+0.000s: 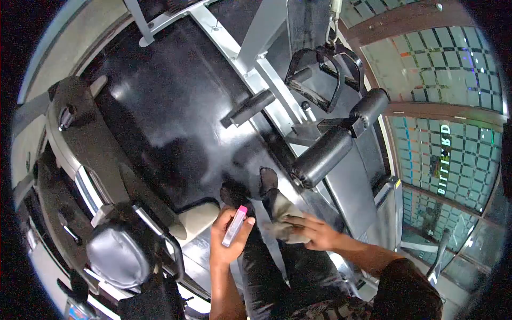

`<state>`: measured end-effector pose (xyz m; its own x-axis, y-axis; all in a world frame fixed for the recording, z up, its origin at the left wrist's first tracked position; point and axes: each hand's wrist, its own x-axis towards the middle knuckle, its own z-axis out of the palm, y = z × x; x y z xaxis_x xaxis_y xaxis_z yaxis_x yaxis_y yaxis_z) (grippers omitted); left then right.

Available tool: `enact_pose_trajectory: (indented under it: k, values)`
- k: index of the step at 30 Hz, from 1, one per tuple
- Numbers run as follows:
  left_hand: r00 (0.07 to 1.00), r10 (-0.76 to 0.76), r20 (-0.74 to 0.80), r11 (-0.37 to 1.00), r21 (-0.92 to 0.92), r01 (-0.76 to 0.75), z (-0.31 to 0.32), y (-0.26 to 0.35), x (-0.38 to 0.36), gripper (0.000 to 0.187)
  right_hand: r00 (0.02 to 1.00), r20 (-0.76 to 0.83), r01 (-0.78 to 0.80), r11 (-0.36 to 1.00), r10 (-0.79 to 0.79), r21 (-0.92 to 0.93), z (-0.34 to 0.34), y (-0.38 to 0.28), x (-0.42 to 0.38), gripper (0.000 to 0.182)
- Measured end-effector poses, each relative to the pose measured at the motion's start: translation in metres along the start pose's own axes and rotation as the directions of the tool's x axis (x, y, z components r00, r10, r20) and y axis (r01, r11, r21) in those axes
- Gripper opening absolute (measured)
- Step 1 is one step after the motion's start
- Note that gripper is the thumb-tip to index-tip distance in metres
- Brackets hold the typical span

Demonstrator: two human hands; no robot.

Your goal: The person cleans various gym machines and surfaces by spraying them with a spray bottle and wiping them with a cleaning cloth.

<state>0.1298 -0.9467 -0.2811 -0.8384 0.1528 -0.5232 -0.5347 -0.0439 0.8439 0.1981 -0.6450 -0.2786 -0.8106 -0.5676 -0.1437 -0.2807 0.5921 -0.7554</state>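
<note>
My left hand [228,237] is closed around a small clear bottle [234,228] with a pink top, held upright over my left leg. To its right, my right hand [314,232] grips a crumpled beige cloth [288,217], its fingers partly over the cloth. The cloth hangs over my right leg, a little in front of the knee. The bottle and cloth are apart. My feet in dark socks stand on the black, shiny floor just beyond both hands.
Black padded rollers [322,157] on a grey gym machine stand at the right, with black strap handles [325,80] hanging above. A machine with a round silver-grey pad [118,255] is at the left. Gridded glass panels [448,154] line the far right.
</note>
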Motion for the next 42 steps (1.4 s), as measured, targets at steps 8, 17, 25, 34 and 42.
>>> enact_pose_trajectory:
  k: [8, 17, 25, 34, 42]
  values:
    - [0.997, 0.049, -0.064, 0.999, 0.024, -0.047, -0.018, -0.008, 0.002, 0.018, 0.806, -0.434, -0.511, 0.843, 0.401, -0.169, -0.14, 0.072, 0.085, 0.045]
    - [0.996, 0.057, -0.069, 0.998, 0.034, -0.055, -0.016, 0.003, 0.025, 0.019, 0.978, 0.176, -0.114, 0.994, 0.111, 0.006, -0.064, -0.021, 0.119, 0.047]
    - [0.992, 0.026, -0.126, 0.998, 0.068, -0.017, -0.028, -0.015, 0.069, 0.017, 0.959, 0.0, -0.266, 0.899, 0.284, 0.348, -0.074, 0.008, 0.155, 0.04]
    - [0.976, 0.035, -0.215, 0.979, 0.204, 0.01, -0.022, -0.064, 0.152, 0.027, 0.952, 0.035, -0.269, 0.884, 0.304, -0.383, -0.071, 0.164, 0.292, 0.039]
    - [0.972, -0.007, -0.235, 0.988, 0.148, 0.042, 0.004, -0.102, 0.219, 0.033, 0.855, -0.352, -0.473, 0.851, 0.38, -0.23, -0.034, 0.299, 0.337, 0.05]
